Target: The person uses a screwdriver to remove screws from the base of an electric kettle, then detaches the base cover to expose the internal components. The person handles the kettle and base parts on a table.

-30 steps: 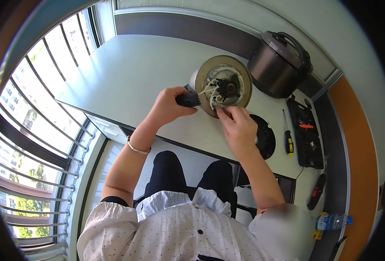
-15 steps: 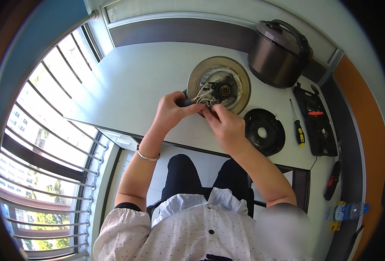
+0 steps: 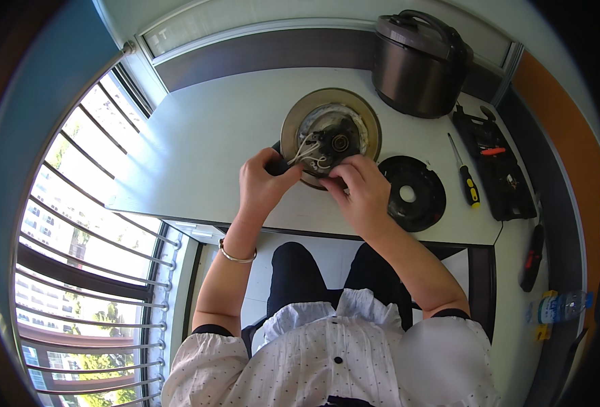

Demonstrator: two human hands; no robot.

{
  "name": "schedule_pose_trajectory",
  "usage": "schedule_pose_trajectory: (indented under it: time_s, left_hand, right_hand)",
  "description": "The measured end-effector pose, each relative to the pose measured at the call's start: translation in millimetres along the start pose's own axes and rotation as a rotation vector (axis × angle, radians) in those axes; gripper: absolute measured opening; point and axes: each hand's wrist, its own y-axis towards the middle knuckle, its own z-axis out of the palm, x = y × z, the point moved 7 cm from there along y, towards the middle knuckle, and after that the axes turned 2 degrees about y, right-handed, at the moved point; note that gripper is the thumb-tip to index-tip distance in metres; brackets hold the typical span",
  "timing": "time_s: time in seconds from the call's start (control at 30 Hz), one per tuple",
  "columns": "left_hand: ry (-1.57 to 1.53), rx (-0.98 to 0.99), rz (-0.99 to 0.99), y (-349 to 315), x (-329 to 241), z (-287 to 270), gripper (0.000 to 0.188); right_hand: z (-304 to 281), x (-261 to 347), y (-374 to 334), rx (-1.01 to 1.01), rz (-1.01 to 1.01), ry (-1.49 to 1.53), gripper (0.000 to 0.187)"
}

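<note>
A round metal pot (image 3: 371, 108) lies upside down on the table, its underside exposed. At its middle is a black fitting (image 3: 351, 130) with a round ring, and pale wires (image 3: 305, 150) run from its left side. My left hand (image 3: 261, 186) is closed round the pot's black handle (image 3: 277, 165) at the near left rim. My right hand (image 3: 362, 193) is bent over the near rim, thumb and fingers pinched together beside the wires and fitting. What its fingertips hold, if anything, is hidden. Just right of it lies a black round base cover (image 3: 427, 193) with a central hole.
A yellow-and-black screwdriver (image 3: 468, 180) lies right of the cover, beside an open black tool case (image 3: 500, 183) holding an orange-handled tool. A large brown electric cooker (image 3: 415, 74) stands at the back right. A red-and-black tool (image 3: 532, 261) and a plastic bottle (image 3: 561, 307) are at far right.
The view has shifted slightly. My right fingers have moved a little right along the pot's near edge, away from my left hand, which stays on the handle.
</note>
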Motion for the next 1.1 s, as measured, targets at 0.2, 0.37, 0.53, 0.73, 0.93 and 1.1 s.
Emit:
schedule_pose_trajectory:
  time_s: [0.2,0.37,0.53,0.73,0.93,1.1]
  left_hand:
    - [0.035,-0.086,0.006,-3,-6,-6,0.025]
    - [0.144,-0.153,0.077,-6,-16,-8,0.027]
    - [0.174,-0.151,0.127,-4,-13,-7,0.031]
    - [-0.153,-0.057,0.0,4,0,-8,0.026]
    - [-0.421,-0.009,-0.088,6,13,-4,0.033]
    - [-0.483,0.038,-0.114,2,10,4,0.039]
  right_hand:
    - [4,-4,-3,-0.012,0.092,-0.017,0.027]
    - [8,-3,-4,-0.015,0.111,0.003,0.027]
    - [8,-11,-8,-0.033,0.163,-0.005,0.032]
    - [6,-8,-5,-0.049,0.141,-0.029,0.041]
    - [-6,5,-7,-0.142,0.103,-0.169,0.059]
    - [-17,1,0,-0.159,0.148,-0.161,0.088]
